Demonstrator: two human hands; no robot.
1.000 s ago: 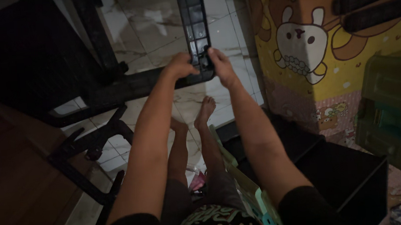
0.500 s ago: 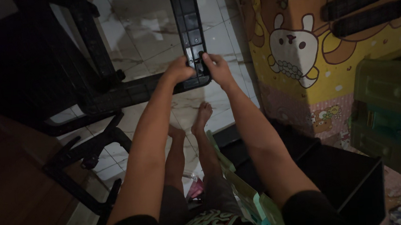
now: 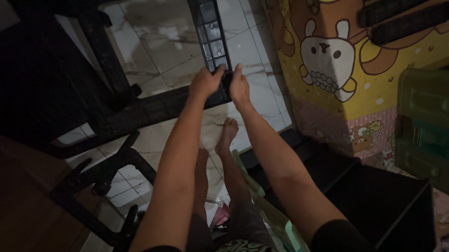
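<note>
Black plastic frame: a ribbed black bar (image 3: pixel 208 22) runs up from the hands and meets a crossbar (image 3: pixel 150 111) at a corner joint just under the fingers; the whole piece stands over the pale tiled floor (image 3: pixel 166 46).
Left hand: the left hand (image 3: pixel 206 81) is curled over the corner joint, fingers closed on the plastic.
Right hand: the right hand (image 3: pixel 238 84) presses on the same joint from the other side, thumb and fingers wrapped on it; both hands almost touch.
Progress: I judge the corner to be seated or nearly so, since the two bars already meet; whether it has locked cannot be told. More loose black bars (image 3: pixel 411 5) lie on the yellow cartoon mat (image 3: pixel 330 55), so much assembly seems left.
Near edges: another black frame section (image 3: pixel 101 176) lies at the left, close to the bare feet (image 3: pixel 228 131).
Open room: bare tiles inside the frame; at the right a green plastic crate (image 3: pixel 435 122) and a black box (image 3: pixel 377 205) crowd in.
</note>
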